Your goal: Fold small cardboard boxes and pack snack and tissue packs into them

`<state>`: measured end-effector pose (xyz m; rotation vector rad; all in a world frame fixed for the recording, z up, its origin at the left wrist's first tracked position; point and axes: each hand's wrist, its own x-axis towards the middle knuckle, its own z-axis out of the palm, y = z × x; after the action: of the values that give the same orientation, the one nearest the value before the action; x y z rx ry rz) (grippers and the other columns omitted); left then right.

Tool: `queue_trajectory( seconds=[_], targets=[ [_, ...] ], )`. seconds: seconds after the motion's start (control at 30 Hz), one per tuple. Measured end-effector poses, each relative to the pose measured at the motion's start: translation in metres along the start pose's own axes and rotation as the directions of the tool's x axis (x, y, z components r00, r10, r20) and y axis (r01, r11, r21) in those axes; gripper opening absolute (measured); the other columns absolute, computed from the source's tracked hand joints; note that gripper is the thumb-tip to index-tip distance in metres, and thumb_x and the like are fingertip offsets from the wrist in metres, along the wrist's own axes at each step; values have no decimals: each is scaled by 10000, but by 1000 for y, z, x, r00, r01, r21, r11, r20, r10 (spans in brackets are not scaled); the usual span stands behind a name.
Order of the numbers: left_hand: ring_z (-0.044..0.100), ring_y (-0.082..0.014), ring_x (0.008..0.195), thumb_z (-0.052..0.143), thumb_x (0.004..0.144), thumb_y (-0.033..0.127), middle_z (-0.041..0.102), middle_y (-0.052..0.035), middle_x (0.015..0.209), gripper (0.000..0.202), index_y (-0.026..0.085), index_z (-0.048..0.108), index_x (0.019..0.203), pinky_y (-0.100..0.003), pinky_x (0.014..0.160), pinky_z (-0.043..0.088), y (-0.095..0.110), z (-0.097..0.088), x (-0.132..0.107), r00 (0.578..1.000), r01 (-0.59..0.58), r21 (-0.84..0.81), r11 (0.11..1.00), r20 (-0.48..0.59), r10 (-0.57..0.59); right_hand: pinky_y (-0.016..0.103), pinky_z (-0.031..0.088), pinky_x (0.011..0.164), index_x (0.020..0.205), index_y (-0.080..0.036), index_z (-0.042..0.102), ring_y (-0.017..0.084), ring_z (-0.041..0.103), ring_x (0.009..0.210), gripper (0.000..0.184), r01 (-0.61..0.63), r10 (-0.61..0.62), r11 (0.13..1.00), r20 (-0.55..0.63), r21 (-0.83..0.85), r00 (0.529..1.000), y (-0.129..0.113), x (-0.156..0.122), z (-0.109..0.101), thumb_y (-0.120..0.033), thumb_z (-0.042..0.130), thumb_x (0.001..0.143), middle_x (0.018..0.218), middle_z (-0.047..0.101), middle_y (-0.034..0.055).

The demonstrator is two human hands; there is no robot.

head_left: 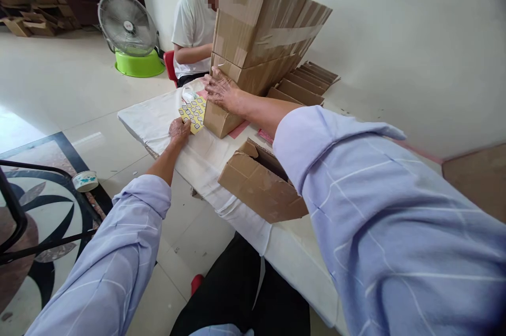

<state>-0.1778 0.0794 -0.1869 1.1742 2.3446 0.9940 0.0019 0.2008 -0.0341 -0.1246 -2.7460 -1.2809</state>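
My left hand (179,130) is at the table's left edge, its fingers closed at the near corner of a yellow printed sheet (192,112). Small pale shapes in dark outline cover the sheet, which lies against the foot of a cardboard box stack. My right hand (222,89) rests on the end face of the lower cardboard box (253,80), fingers spread. Another taped cardboard box (253,19) sits on top of that one. Nearer to me, below my right forearm, is an open-topped cardboard box (261,183). A crumpled clear plastic piece (190,94) lies beyond the sheet.
Across the white-covered table (205,162) sits a person in a white shirt (193,25), partly behind the boxes. Folded cardboard pieces (304,85) stand along the wall side. A fan (128,25) over a green basin (138,64) and a patterned bowl (85,181) are at the left.
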Motion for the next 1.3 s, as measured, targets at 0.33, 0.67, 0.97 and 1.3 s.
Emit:
queue_trajectory(
  seconds=[0.33, 0.67, 0.97, 1.3],
  targets=[
    [678, -394, 1270, 618, 961, 516, 808, -185, 1195, 354, 243, 822, 1052, -532, 1106, 514, 14, 16, 10, 998, -66, 55, 996, 16, 65, 584, 499, 935, 443, -96, 443, 261, 584, 1437, 533, -81, 26, 978, 275, 190, 961, -4, 1, -56, -338, 200, 851, 994, 821, 46],
    [600, -430, 1378, 655, 956, 559, 797, -185, 1127, 333, 250, 758, 886, -599, 1168, 445, 15, 21, 19, 997, -76, 63, 995, 4, 76, 727, 382, 1269, 1269, -184, 763, 354, 472, 1604, 426, -125, 63, 964, 256, 233, 965, -10, -1, -48, -129, 451, 983, 1489, 706, 98],
    [623, -360, 1337, 709, 963, 498, 719, -150, 1323, 254, 247, 685, 996, -501, 1159, 456, 16, 12, 5, 995, -88, -64, 994, -43, 86, 651, 510, 1196, 1401, -232, 712, 391, 609, 1418, 398, -514, 556, 720, 53, 466, 829, -68, -188, -242, -235, 582, 1025, 1488, 681, 159],
    [633, -339, 1305, 674, 908, 217, 638, -168, 1336, 229, 212, 650, 1136, -483, 1156, 496, 4, -10, -55, 985, -172, -193, 966, -36, 168, 547, 653, 969, 1232, -265, 754, 341, 788, 1073, 270, -826, 861, 366, 181, 429, 475, -237, -383, -333, -404, 619, 1045, 1155, 804, 125]
  ],
)
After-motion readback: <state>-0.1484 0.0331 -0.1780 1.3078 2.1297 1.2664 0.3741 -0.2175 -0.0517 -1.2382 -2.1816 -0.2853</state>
